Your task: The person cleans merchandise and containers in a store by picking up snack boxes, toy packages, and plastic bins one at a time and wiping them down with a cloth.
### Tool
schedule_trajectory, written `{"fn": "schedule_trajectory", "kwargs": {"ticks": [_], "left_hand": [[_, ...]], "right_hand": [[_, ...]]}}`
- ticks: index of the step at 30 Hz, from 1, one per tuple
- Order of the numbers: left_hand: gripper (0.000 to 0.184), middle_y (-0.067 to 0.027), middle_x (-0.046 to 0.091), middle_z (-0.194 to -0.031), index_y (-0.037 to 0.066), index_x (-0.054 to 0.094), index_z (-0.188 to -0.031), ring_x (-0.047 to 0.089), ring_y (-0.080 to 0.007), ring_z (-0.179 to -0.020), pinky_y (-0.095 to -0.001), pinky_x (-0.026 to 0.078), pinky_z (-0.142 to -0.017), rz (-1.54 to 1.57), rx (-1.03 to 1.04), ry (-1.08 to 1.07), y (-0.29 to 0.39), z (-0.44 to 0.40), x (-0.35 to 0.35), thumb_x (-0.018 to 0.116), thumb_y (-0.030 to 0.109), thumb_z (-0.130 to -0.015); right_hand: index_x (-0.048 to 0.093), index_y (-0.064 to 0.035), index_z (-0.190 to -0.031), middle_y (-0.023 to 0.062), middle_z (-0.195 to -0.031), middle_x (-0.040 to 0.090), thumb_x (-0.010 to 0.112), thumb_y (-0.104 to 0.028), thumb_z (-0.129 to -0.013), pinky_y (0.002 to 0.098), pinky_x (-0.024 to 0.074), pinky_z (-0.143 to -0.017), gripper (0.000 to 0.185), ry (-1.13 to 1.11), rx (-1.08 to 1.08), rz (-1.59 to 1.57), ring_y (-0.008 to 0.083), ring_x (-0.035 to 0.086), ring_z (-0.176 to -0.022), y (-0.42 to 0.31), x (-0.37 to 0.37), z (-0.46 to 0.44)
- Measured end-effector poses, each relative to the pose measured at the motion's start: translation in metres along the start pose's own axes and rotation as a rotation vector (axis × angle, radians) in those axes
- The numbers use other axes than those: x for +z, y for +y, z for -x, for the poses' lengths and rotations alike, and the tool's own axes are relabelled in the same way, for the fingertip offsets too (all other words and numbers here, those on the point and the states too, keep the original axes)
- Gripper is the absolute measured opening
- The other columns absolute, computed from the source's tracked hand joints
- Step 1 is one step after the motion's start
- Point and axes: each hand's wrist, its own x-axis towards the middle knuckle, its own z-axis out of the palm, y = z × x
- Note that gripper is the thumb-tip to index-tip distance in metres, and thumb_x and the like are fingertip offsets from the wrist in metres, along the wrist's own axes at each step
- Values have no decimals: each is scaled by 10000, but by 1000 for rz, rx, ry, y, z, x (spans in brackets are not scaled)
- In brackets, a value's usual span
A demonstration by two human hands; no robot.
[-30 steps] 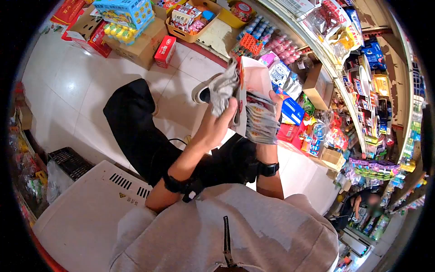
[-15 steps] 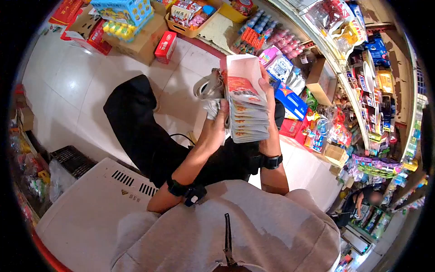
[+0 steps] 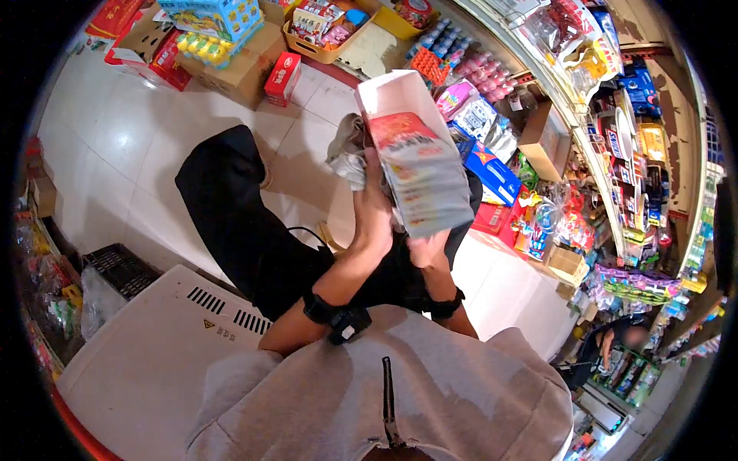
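An open box point(image 3: 396, 96) of upright packets point(image 3: 427, 180), red and grey-white, is tilted above my lap and a little blurred. My left hand point(image 3: 374, 203) grips the box along its left side, and a crumpled grey cloth point(image 3: 348, 154) hangs from the same hand. Under the near end of the box is my right hand point(image 3: 429, 250), closed against its bottom edge; its fingers are partly hidden and smeared.
Shelves of snacks point(image 3: 623, 154) curve along the right. A cardboard box point(image 3: 238, 69), a small red box point(image 3: 282, 78) and a yellow basket point(image 3: 323, 52) stand ahead. A white appliance point(image 3: 154, 346) is at my left. Another person point(image 3: 611, 342) is at the lower right.
My right hand has moved from the box's right side down to its near end. The box has tilted, its far end swinging left. The cloth has shifted slightly left with my left hand.
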Motion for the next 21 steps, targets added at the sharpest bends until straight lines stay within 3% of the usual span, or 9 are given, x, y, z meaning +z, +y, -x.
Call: {"fn": "schedule_trajectory", "kwargs": {"ticks": [2,3,6,7,9,10,14,16,21], "left_hand": [[532,-78,522,-1246,4,439,-1335,498,-160,-1129,-313,405,-964,-166,167,-43,-6,9,3,465,421,-1006],[510,-82,522,-1242,-5,439,-1330,491,-159,-1132,-315,406,-962,-268,240,-47,-12,10,0,464,394,-1013],[532,-87,527,-1228,10,439,-1334,504,-167,-1118,-321,420,-947,-372,238,7,-9,6,-3,465,427,-1005],[560,-85,529,-1235,26,438,-1343,516,-174,-1113,-326,429,-943,-174,113,-2,4,4,1,470,461,-992],[658,-85,496,-1346,46,412,-1380,502,-223,-1196,-376,413,-1012,-9,15,5,38,8,13,509,532,-947],[624,-89,486,-1361,57,413,-1380,500,-220,-1206,-383,411,-1021,30,30,-35,52,4,14,514,502,-955],[590,-88,526,-1324,14,465,-1347,510,-203,-1194,-344,404,-1017,-128,194,-34,80,-21,-6,537,450,-956],[561,-91,553,-1286,-5,508,-1309,509,-184,-1184,-313,400,-1000,-714,265,-178,93,-17,-2,552,427,-953],[548,-81,566,-1260,11,512,-1310,517,-177,-1167,-317,402,-996,-565,166,-152,84,-23,-12,562,420,-949]], "right_hand": [[325,-13,-1435,165,-1432,399,643,-383,-866,440,235,-1129,750,-2,-138,45,290,369,-1337,23,0,16],[378,-43,-1419,157,-1431,417,645,-370,-864,437,238,-1127,697,-86,66,231,295,370,-1338,12,-3,12],[569,-65,-1261,121,-1278,573,672,-269,-853,401,334,-1071,467,28,184,197,279,499,-1220,-16,-6,-2],[632,-72,-1209,109,-1227,625,681,-235,-850,389,367,-1052,397,44,195,170,274,542,-1180,-19,-12,-4],[651,-63,-1177,100,-1173,656,702,-216,-835,380,405,-1023,378,62,168,129,262,578,-1133,-12,-28,-4],[648,-53,-1171,97,-1154,662,734,-224,-810,374,434,-989,408,46,220,114,245,595,-1101,-12,-36,-2],[639,-26,-1145,95,-1123,668,804,-230,-746,356,495,-906,477,-63,347,94,212,631,-1022,-18,-55,3],[610,-2,-1158,106,-1110,664,814,-227,-739,354,499,-902,517,-66,302,122,215,631,-1013,-21,-53,1],[564,60,-1156,131,-1104,642,846,-158,-703,353,505,-889,577,144,285,-26,209,622,-1007,-18,-43,-6]]}}
